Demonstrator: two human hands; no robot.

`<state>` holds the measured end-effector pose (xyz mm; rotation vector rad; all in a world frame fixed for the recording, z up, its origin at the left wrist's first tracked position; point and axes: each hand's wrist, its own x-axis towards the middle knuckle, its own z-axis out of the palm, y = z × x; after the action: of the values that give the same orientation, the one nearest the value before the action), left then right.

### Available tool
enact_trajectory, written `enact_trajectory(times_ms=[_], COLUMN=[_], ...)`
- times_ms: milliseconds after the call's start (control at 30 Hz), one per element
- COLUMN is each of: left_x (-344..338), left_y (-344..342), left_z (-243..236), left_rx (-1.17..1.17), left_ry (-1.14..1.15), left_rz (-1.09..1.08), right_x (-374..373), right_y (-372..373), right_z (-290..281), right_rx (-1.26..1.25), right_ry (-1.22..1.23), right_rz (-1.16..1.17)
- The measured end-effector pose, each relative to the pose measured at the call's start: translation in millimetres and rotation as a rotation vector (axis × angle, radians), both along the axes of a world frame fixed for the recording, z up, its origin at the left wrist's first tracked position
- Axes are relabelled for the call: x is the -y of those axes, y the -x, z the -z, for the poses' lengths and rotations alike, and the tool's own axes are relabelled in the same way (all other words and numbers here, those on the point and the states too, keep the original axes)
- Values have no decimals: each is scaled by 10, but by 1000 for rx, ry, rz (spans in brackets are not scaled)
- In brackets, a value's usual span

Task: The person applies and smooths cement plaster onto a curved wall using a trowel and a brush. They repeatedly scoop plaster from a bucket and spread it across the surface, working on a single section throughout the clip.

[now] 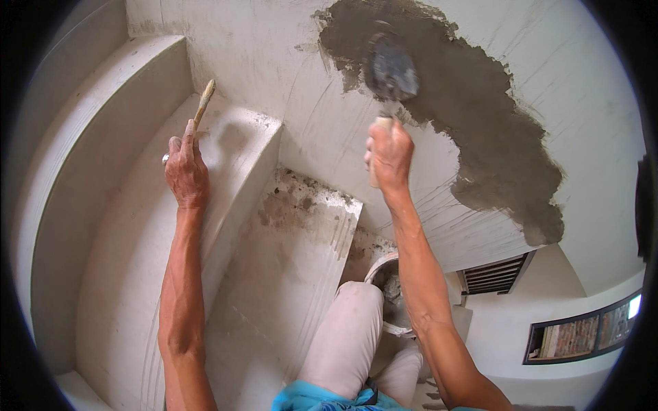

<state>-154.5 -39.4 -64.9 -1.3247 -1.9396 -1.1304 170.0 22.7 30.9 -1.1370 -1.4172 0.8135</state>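
Trowel (pixel 392 70) clasped by its pale handle (pixel 374 175) in the right hand (pixel 393 154), blurred over dark grey plaster (pixel 480 116) on the wall (pixel 322 127); slim wooden tool (pixel 204 103) held in left hand (pixel 186 171), above a step (pixel 140 240).

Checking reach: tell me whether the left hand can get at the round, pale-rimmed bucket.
Probably not easily: the left hand holds a slim, tan brush-like tool, and the pale-trousered knee and bare right forearm partly cover the bucket.

Bright, soft light; diffuse shadow (pixel 235 140) on stair tread (pixel 147 233) just right of left hand (pixel 186 171). Trowel blade (pixel 393 68) beyond right hand (pixel 391 154) motion-blurred. Black fisheye vignette (pixel 17 383) well outside both hands.
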Motion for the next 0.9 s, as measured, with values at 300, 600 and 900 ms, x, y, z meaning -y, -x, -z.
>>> enact_trajectory(times_ms=[300,600,900], left_x=[-19,-24,-24], left_y=[-42,-11,-38], left_z=[-11,26,16], left_rx=[12,23,30], left_ry=[5,4,44], left_rz=[2,6,-18], right_x=[249,-83,200], right_y=[-146,-33,-97], right_z=[111,133,178], right_rx=[141,344,359], right_ry=[-103,-152,-183], right_rz=[78,97,123])
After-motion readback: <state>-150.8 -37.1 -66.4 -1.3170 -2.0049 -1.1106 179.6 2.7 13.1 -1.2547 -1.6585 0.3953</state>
